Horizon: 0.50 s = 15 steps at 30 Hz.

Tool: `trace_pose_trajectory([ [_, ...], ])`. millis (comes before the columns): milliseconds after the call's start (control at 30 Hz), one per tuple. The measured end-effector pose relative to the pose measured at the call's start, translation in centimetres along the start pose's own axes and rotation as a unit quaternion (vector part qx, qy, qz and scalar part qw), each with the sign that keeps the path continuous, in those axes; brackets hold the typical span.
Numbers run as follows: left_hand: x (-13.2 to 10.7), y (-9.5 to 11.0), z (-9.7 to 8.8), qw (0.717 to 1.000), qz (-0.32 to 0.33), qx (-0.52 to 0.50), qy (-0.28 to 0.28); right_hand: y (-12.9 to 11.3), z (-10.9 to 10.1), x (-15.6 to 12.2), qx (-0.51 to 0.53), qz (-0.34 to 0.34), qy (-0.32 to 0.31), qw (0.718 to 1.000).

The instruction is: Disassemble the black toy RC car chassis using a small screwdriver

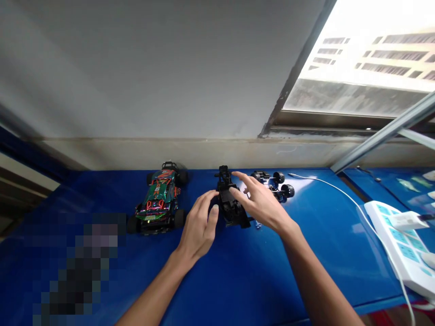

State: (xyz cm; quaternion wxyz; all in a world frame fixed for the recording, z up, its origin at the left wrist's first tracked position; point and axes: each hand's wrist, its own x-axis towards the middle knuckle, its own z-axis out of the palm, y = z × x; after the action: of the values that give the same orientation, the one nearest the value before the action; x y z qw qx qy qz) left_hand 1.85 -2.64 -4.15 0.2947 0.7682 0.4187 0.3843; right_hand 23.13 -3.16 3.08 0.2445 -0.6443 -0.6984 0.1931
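A bare black toy-car chassis (231,209) lies on the blue table (238,280), pointing toward the wall. My left hand (200,227) rests at its left side, fingers apart and curved, fingertips touching the frame. Over the right side of the chassis hovers my right hand (261,203), fingers spread, one finger on the frame's middle. Neither hand grips anything. A finished green and red toy car (159,199) stands to the left of the chassis. Loose black wheel and axle parts (276,184) lie just behind my right hand.
A white power strip (401,244) with a plugged-in adapter and white cable (326,183) lies at the right. A grey wall and a window frame (299,68) rise behind the table. A blurred patch covers the table's near left.
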Motion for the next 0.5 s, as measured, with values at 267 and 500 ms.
trace_pose_trajectory([
  [267,0.3,-0.3,-0.2,0.998,-0.019,-0.052,-0.005,-1.0,1.5,1.0,-0.026,0.059,-0.068,0.996],
  [500,0.3,0.4,-0.7,0.996,0.035,-0.039,-0.069,-1.8,0.6,-1.3,-0.063,0.091,-0.078,0.991],
])
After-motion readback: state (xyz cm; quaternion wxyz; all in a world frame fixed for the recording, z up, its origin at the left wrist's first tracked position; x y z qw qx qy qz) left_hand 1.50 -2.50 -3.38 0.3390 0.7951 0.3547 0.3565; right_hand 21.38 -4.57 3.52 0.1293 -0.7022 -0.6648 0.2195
